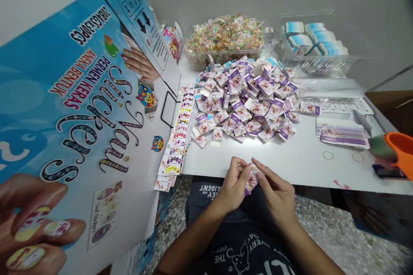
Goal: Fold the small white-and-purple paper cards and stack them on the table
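Observation:
A small purple and white printed box [251, 180] is held between my two hands just past the table's front edge. My left hand [235, 184] grips it from the left, thumb on its face. On the other side my right hand [275, 191] pinches its upper right edge with thumb and fingers. Part of the box is covered by the fingers. Beyond my hands lies a large heap of similar small boxes [242, 111], some with flaps standing up.
Sticker sheets [177, 139] are stacked at the left, beside a big printed carton [80, 107]. Behind the heap stand a tub of wrapped candies [226, 36] and a clear tray of blue-white card stacks [322, 61]. Flat purple cartons [344, 135], rubber bands [328, 155] and an orange-handled object [400, 150] lie right.

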Motion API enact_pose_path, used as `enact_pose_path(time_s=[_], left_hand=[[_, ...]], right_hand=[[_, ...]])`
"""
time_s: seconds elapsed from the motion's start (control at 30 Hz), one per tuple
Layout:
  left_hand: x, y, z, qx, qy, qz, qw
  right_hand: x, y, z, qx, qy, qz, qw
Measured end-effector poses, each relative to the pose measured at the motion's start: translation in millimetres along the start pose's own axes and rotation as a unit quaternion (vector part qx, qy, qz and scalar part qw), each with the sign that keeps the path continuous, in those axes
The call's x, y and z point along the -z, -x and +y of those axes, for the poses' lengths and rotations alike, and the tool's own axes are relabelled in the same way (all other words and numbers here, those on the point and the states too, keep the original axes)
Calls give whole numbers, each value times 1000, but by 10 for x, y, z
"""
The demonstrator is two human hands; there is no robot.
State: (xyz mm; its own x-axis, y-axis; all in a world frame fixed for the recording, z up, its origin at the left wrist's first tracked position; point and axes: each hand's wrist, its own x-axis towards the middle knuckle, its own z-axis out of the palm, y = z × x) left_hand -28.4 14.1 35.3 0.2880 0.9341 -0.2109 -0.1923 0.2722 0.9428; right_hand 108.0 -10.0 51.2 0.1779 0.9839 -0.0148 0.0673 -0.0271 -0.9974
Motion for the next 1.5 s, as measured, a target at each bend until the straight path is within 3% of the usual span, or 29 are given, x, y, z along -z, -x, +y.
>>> enact_pose_path(time_s=[0.1,0.3,0.37,0.47,0.6,0.77,0.87,1.03,1.13,1.23,1.33,1.5], left_hand=[[13,22,-13,-37,-75,15,996],[65,55,-54,-98,-258,37,961],[88,54,-28,-99,-265,38,958],[111,39,49,-78,-194,19,978],[95,18,116,-15,-50,-4,999],[29,33,98,-31,-68,16,997],[2,30,50,-19,-12,2,1000],[-18,-32,-29,43,174,39,983],[-39,-57,-42,44,197,74,977],[-54,-40,-47,22,155,92,983],[-52,3,-55,-13,60,111,992],[-41,28,-63,-57,-75,136,986]], right_hand=[[38,-53,-8,-10,-16,-43,999],[85,-108,28,-58,1,-77,995],[98,-100,42,-60,-11,-86,994],[127,-76,46,-51,-33,-105,993],[133,-32,25,52,68,-116,990],[57,-1,17,214,219,-87,948],[8,-7,3,254,235,-102,933],[-31,-35,-15,181,137,-107,968],[-19,-56,-16,119,65,-123,983],[-1,-68,-8,31,4,-159,987],[5,-79,32,-41,-6,-154,987],[93,-325,52,-47,114,-145,982]])
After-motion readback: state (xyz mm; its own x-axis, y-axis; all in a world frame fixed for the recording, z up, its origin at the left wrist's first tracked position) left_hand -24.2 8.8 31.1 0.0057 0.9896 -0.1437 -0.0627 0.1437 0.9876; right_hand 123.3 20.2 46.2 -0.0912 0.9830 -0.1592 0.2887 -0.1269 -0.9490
